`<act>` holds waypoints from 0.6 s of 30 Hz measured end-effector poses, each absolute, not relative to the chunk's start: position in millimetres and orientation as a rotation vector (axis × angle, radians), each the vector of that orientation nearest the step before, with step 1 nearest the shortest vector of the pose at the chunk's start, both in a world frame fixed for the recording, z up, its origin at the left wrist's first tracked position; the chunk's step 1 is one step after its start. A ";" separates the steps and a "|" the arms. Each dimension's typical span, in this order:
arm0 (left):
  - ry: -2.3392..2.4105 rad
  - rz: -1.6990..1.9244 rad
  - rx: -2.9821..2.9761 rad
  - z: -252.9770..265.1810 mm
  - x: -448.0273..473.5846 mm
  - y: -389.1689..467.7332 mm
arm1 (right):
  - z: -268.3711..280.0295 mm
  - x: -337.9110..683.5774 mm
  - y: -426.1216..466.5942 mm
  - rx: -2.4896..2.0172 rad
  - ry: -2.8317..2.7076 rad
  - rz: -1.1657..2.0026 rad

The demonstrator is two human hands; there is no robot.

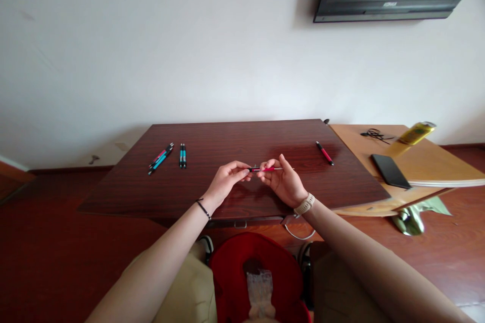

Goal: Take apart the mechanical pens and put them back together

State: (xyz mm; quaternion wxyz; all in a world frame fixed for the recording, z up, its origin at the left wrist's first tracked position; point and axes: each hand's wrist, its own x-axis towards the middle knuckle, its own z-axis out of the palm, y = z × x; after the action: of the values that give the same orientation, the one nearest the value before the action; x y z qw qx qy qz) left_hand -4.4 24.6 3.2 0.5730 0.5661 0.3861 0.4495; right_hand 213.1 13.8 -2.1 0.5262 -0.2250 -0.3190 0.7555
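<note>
Above the dark wood table [212, 136], a red and black pen [267, 168] lies level between my two hands. My left hand [229, 175] pinches its black end between thumb and fingers. Around the red barrel close the fingers of my right hand [282, 181], palm turned up and thumb raised. A thin pale rod, like a refill, sticks out rightward past the right fingers. Another red pen [325, 153] rests on the table to the right. On the left side lie two blue and black pens [182, 155] side by side, and a small group of red and blue pens [160, 159].
A lighter wood table [447, 161] adjoins on the right, bearing a black phone [390, 170], a coiled black cable [376, 135] and a yellow can [417, 133]. A television [386, 12] hangs on the wall. Below me is a red stool [231, 272] with a clear plastic bag [259, 285].
</note>
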 end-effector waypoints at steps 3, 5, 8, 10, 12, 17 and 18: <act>0.901 1.026 1.332 4.7 -2.7 21.5 | -0.1 211.2 14.2 -0.506 -0.735 1.809; 0.900 1.006 1.340 6.2 -1.5 19.4 | 1.4 209.5 14.5 -0.487 -0.704 1.804; 0.899 0.992 1.348 8.4 0.3 17.2 | 2.8 207.3 15.0 -0.471 -0.655 1.796; 0.896 0.985 1.347 9.1 1.1 16.9 | 2.4 206.7 15.5 -0.467 -0.631 1.786; 0.901 0.978 1.346 8.8 1.3 17.6 | 1.4 206.9 16.3 -0.470 -0.620 1.778; 0.940 0.946 1.389 3.5 -1.8 22.3 | -0.5 209.0 18.5 -0.500 -0.611 1.748; 0.949 0.935 1.398 2.1 -2.6 23.1 | -0.6 209.1 18.7 -0.508 -0.609 1.742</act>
State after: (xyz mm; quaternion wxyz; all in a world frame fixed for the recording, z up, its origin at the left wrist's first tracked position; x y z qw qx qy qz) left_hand -2.6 23.1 2.1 0.5692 0.5953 0.4040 0.3980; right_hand 209.1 18.7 -0.6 0.5759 -0.2171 -0.2602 0.7439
